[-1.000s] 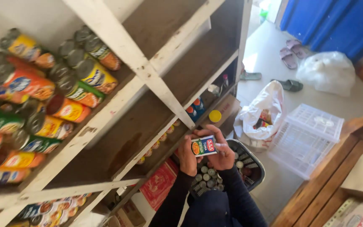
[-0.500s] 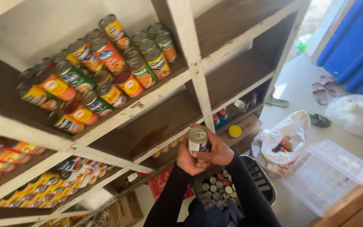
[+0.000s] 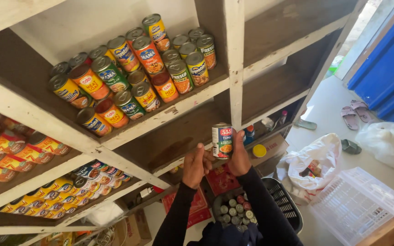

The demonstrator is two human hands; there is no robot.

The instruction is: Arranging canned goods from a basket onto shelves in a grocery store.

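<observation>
Head view: right hand (image 3: pixel 240 157) is wrapped around a small can (image 3: pixel 222 140), fingers closed on its side, holding it upright in front of the white post (image 3: pixel 234 68) of the wooden shelving. Left hand (image 3: pixel 196 165) sits just beside it, fingers curled loosely, thumb side near the can's base; can't tell if it actually touches the can. Both sleeves dark.

Can is raised roughly level with the front edge of the shelf (image 3: pixel 178 114) that carries the stacked cans (image 3: pixel 133 73), below and to the right of that group. Those cans lie packed together toward the shelf's front edge, tops facing out. More cans (image 3: pixel 14 150) fill the shelves at the left edge of the frame.

Below the hands: dark basket (image 3: pixel 283 205) on the floor with cans standing in it, tops up. White plastic crate (image 3: pixel 356 205) and a white plastic bag (image 3: pixel 315 159) near it. Pale floor, sandals (image 3: pixel 356 111) by a blue door (image 3: pixel 384 64) at right.
</observation>
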